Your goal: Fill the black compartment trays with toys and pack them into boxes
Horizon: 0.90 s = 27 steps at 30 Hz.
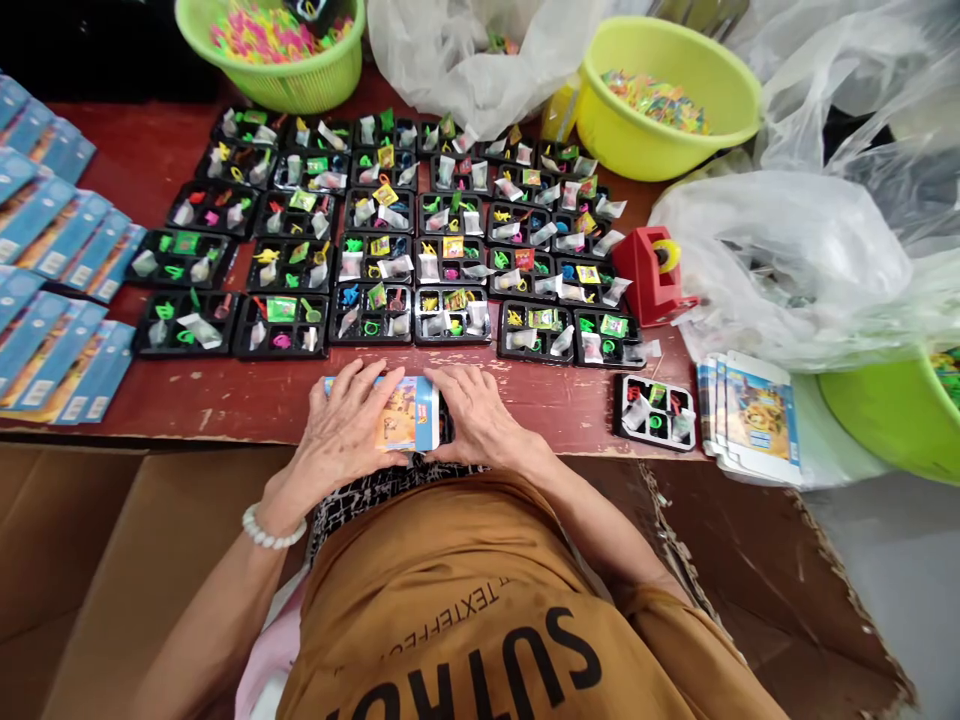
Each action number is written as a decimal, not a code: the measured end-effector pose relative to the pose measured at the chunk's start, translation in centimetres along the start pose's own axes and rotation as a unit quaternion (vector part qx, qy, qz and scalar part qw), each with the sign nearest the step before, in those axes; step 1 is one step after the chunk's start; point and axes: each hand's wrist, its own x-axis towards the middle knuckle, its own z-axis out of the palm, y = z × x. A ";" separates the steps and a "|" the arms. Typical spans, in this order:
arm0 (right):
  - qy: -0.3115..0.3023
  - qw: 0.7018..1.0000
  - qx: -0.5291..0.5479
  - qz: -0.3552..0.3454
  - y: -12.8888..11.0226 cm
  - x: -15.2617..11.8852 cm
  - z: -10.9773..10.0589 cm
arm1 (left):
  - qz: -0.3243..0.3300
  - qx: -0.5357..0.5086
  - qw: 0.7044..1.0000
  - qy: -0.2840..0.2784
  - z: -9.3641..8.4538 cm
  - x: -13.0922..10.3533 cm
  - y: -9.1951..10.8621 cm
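Note:
Close to my body at the table's front edge, my left hand (pixel 346 422) is closed around a small blue and orange printed cardboard box (pixel 409 412). My right hand (pixel 480 418) grips the box's right end, where a strip of a black plastic tray (pixel 447 422) shows beside its fingers. How far this tray sits inside the box is hidden. Just beyond both hands, rows of black compartment trays (pixel 373 312) hold small coloured plastic toys, little packets and wrapped pieces. A single filled tray (pixel 655 412) lies apart, right of my right hand.
Flat printed boxes (pixel 754 415) are stacked at the right edge. Several finished-looking blue boxes (pixel 56 340) stand in rows on the left. A red tape dispenser (pixel 649 278), a yellow basin (pixel 667 150), a green basket (pixel 300 80) and plastic bags (pixel 787 260) surround the trays.

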 end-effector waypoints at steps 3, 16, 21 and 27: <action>0.023 0.999 0.020 -0.017 0.6 -0.2 -0.2 | -0.002 0.000 1.000 0.006 0.2 0.0 0.3; 0.121 0.866 0.435 0.215 -0.4 -2.5 1.7 | 0.008 -0.038 0.996 0.079 1.2 -0.3 1.0; -0.003 0.778 0.613 0.138 -3.9 -1.2 -0.6 | 0.050 -0.199 0.956 0.209 0.4 -2.1 2.4; 0.218 0.826 0.518 0.041 -5.3 -2.4 -3.7 | -0.114 -0.557 0.802 0.185 -0.1 -6.1 4.0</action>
